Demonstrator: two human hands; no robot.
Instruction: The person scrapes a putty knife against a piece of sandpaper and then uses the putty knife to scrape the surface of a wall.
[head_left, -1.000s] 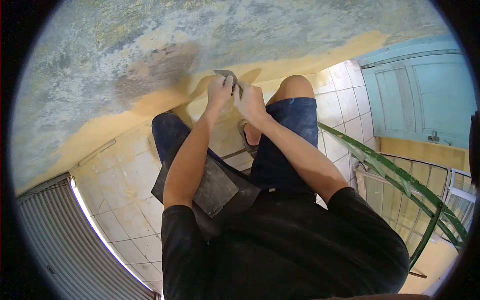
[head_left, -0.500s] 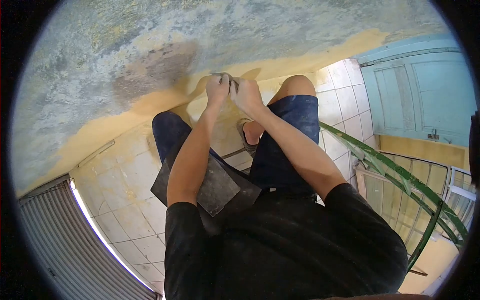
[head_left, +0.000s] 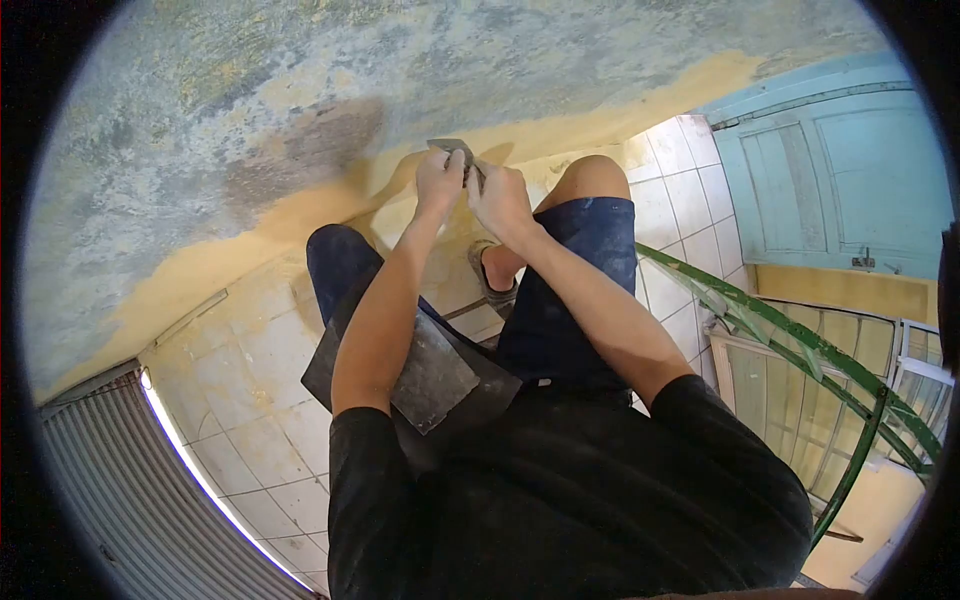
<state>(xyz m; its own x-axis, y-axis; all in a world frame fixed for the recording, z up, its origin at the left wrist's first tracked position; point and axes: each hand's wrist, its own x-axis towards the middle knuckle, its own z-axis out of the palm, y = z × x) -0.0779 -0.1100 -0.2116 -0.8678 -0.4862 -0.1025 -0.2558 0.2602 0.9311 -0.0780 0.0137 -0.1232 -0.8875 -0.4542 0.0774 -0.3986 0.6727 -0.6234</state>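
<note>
My left hand (head_left: 440, 183) and my right hand (head_left: 499, 200) are close together in front of the wall, above the floor between my knees. Their fingers are closed on a small dark grey piece of sandpaper (head_left: 452, 145), whose flat end sticks out past my left fingertips. The rest of it is partly hidden by my fingers. Pale dust coats both hands. Across my lap, under my left forearm, lie dark sandpaper sheets (head_left: 437, 385), one greyer and worn-looking on top of a blacker one.
Ahead rises a wall (head_left: 230, 130) with patchy grey-blue paint over yellow and a darker brownish patch. A tiled floor (head_left: 250, 430) lies below. A corrugated shutter (head_left: 150, 480) stands at left; a green metal rail (head_left: 780, 310) and a light blue door (head_left: 840, 180) are at right.
More of the sandpaper's flat end shows beyond my left fingers. Both hands have shifted slightly, and a small gap has opened between them. The sheets on my lap have stayed put.
</note>
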